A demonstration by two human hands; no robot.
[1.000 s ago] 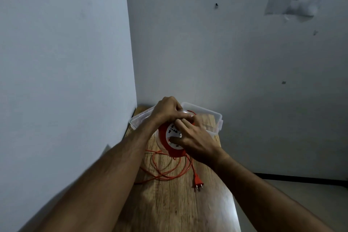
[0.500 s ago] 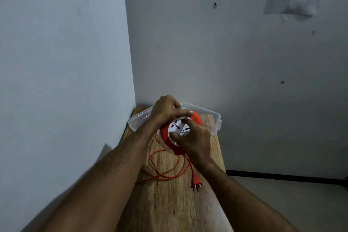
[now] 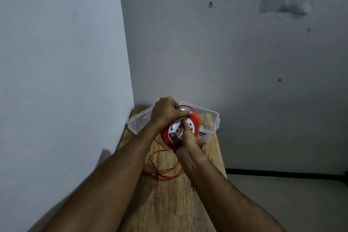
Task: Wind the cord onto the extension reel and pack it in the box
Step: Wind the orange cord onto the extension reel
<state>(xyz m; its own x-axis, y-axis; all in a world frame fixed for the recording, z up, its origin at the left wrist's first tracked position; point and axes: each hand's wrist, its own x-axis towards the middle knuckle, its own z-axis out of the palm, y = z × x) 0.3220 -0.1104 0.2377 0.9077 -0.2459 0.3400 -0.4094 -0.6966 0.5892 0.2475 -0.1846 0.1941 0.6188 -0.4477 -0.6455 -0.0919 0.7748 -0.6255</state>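
Shorter now, cord loops; both hands apparently grip reel.

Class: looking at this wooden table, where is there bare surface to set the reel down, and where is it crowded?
Free: the near stretch of the table, between the forearms, short of the loose cord. Crowded: the far end, where the clear box sits against the corner walls, and the middle, where the left hand and right hand hold the reel over the cord's loops.
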